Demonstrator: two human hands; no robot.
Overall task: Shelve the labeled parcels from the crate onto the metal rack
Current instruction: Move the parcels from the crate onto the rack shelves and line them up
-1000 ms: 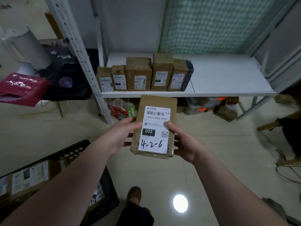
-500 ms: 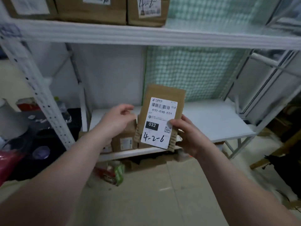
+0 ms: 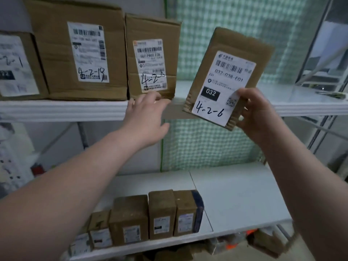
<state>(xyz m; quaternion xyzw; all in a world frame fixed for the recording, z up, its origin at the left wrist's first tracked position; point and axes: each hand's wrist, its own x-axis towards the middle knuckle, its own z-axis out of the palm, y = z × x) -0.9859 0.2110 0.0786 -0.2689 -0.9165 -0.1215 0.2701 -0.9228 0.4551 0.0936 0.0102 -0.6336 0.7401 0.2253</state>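
Item: flat brown cardboard parcel, white label marked 4-2-6 facing near, top leaning right; held in the air just in front of the upper shelf of the metal rack, right of the box marked 4-2, before the bare stretch of board. Grip: right hand at the lower right corner, thumb pressed on the label face, fingers curled round behind; one-handed. Free: left hand, holding nothing, fingers loosely spread and stretched toward the lower right corner of the box marked 4-2; cannot tell whether touching or just short. Handling, judged: light, given a single corner pinch carrying it; thin and fairly stiff, though crumpled along the bottom edge, so likely to bend if squeezed hard; matt card, not slippery; label probably smoother, less sure under the thumb. Best hold, judged: along both long edges, or flat under the base with thumb on the face; away from the dented bottom edge. Placement, judged: stood on edge beside the box marked 4-2, label outward; prone to topple if left unsupported, being thin; better leaned against the neighbour. Also present: larger box marked 4-2-18 further left on the same shelf; row of small boxes on the left half of the lower shelf.
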